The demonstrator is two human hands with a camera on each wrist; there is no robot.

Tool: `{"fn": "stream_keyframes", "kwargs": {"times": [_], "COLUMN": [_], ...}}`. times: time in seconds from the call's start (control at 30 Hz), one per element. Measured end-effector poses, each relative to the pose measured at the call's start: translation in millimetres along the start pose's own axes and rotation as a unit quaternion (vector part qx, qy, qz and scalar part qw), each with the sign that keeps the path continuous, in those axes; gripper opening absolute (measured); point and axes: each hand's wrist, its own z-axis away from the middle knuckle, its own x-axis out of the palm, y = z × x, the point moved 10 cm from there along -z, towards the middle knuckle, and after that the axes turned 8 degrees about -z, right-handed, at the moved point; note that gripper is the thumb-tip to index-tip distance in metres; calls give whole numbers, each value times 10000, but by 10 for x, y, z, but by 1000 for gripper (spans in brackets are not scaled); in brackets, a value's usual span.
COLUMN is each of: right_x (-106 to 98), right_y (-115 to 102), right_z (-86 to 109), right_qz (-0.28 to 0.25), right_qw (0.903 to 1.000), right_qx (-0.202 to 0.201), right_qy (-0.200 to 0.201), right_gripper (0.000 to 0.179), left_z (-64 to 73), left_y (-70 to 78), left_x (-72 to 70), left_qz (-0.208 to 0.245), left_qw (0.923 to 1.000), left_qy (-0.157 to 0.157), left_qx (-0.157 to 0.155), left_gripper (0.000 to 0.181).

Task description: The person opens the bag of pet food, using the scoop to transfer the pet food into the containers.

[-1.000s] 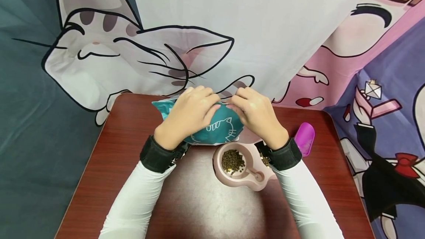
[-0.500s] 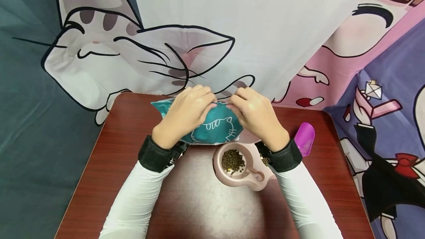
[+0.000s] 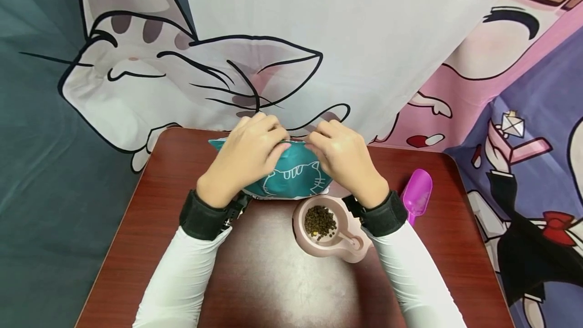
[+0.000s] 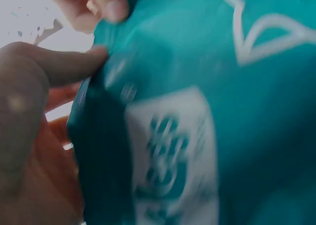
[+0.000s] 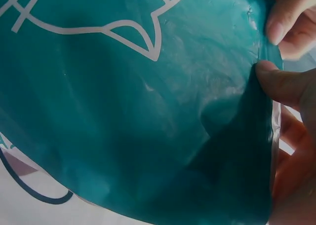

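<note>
A teal bag point(image 3: 296, 173) with a white cat outline stands at the back of the table, its top edge towards the wall. My left hand point(image 3: 248, 153) pinches that top edge left of the middle, thumb on the near face and fingers behind. To the right, my right hand point(image 3: 343, 156) pinches the same edge the same way. In the left wrist view the bag point(image 4: 256, 111) shows a white label with blurred lettering. The right wrist view has the right thumb point(image 5: 279, 82) pressed on the bag's rim, with the other hand's fingertips point(image 5: 284, 27) close by.
A pink bowl point(image 3: 302, 244) with brown kibble point(image 3: 319, 221) sits in front of the bag. A purple scoop point(image 3: 417, 191) lies to the right, partly behind the right wrist. Behind the brown table point(image 3: 173, 206) hangs a cat-print cloth point(image 3: 364, 39).
My left hand has slid left along the bag's top edge. The right hand has shifted slightly left, uncovering more of the purple scoop. The bowl stays put.
</note>
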Motion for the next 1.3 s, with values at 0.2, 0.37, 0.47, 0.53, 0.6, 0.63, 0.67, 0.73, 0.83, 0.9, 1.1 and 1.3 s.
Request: {"fn": "stream_keyframes", "kwargs": {"times": [0.2, 0.37, 0.47, 0.53, 0.6, 0.63, 0.67, 0.73, 0.83, 0.9, 1.1, 1.3], "right_x": [25, 31, 33, 53, 82, 100, 115, 145, 169, 174, 179, 202], "right_y": [5, -7, -25, -51, -76, -88, -104, -123, -140, -145, -153, -161], "right_z": [-10, -17, -29, -40, -57, -68, -81, -106, -138, -152, -179, -188], "right_qz": [25, 50, 68, 66, 34, 21, 4, -17, -53, -88, -150, -187], "right_qw": [10000, 9999, 9999, 9998, 9998, 9997, 9996, 9996, 9996, 9996, 9996, 9994], "right_qx": [53, 63, 48, 13, -21, -41, -64, -102, -154, -179, -176, -113], "right_qy": [-61, -98, -115, -171, -218, -246, -263, -266, -232, -191, -155, -261], "right_gripper": [10, 7, 6, 10, 15, 17, 18, 18, 15, 13, 8, 12], "left_z": [55, 73, 74, 76, 81, 83, 84, 85, 91, 107, 172, 174], "left_y": [-78, -64, -46, -37, -32, -30, -31, -35, -49, -73, -169, -177], "left_x": [-22, -7, -13, -13, -12, -11, -8, -4, 1, -8, -66, -62], "left_qz": [218, 332, 351, 357, 332, 320, 305, 278, 178, 16, -82, 188], "left_qw": [9997, 9994, 9992, 9991, 9991, 9991, 9992, 9994, 9998, 10000, 9997, 9996], "left_qy": [-76, 125, 205, 234, 255, 257, 252, 222, 95, 11, -5, 155], "left_qx": [-28, 29, 50, 56, 58, 56, 48, 28, -15, -59, -215, -154], "left_gripper": [12, 10, 9, 9, 8, 8, 9, 10, 13, 16, 13, 10]}}
